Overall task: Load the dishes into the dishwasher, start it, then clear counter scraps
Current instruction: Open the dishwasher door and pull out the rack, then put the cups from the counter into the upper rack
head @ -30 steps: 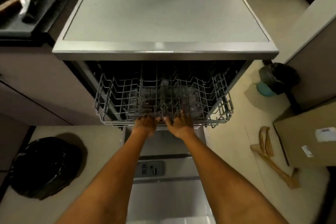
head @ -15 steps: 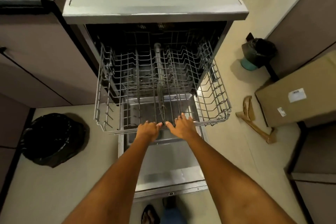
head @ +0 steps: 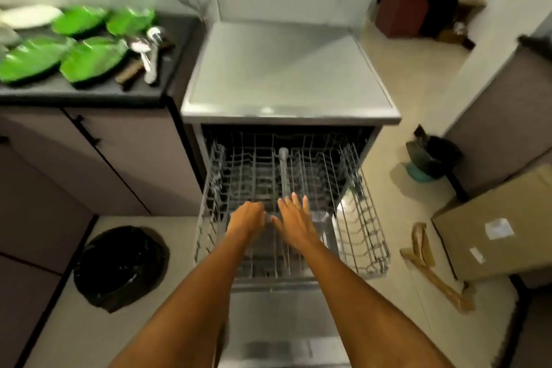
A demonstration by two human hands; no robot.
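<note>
The dishwasher (head: 286, 69) stands open with its door (head: 286, 323) folded down. Its empty wire rack (head: 364, 236) is pulled far out over the door. My left hand (head: 246, 218) hovers over the middle of the rack, knuckles up, fingers curled under and hidden. Beside it, my right hand (head: 294, 218) is flat with fingers spread and holds nothing. Several green plates (head: 89, 60), a white plate (head: 30, 16) and metal spoons (head: 149, 51) lie on the dark counter (head: 89, 92) at the left.
A black-bagged bin (head: 119, 266) sits on the floor left of the door. Right of the rack are a small lined bin (head: 430, 158), a cardboard box (head: 501, 233) and a brown paper strip (head: 430, 272). A dark red box (head: 400, 15) stands at the back right.
The rack has slid out from the dishwasher. Both hands have let go of its front edge and now sit over its middle. My view has lifted and the counter with the plates has appeared.
</note>
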